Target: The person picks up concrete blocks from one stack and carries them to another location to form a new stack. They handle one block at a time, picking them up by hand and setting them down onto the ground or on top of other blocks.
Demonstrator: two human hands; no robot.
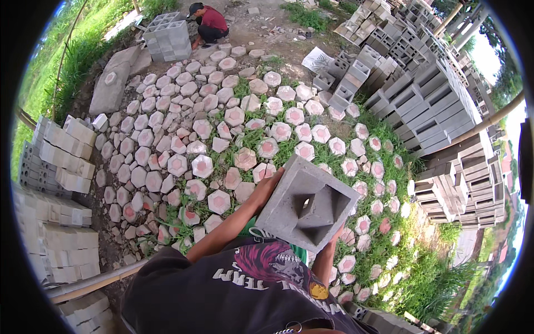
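A square grey concrete vent block [308, 201] is held up in front of my body, its face toward me with deep, slanted hollows and a small see-through gap near the middle. My left hand [271, 187] is closed against its upper left side. On the lower right side, my right hand [332, 240] grips it too, with most of the fingers hidden behind the block. The block is tilted, one corner pointing away from me.
Hexagonal pavers [203, 166] with grass between them cover the ground. Hollow blocks [420, 106] are stacked at right, pale blocks [69, 222] at left. A bamboo pole [100, 280] lies near my left side. A person [212, 25] crouches beside a grey block stack [168, 40] far off.
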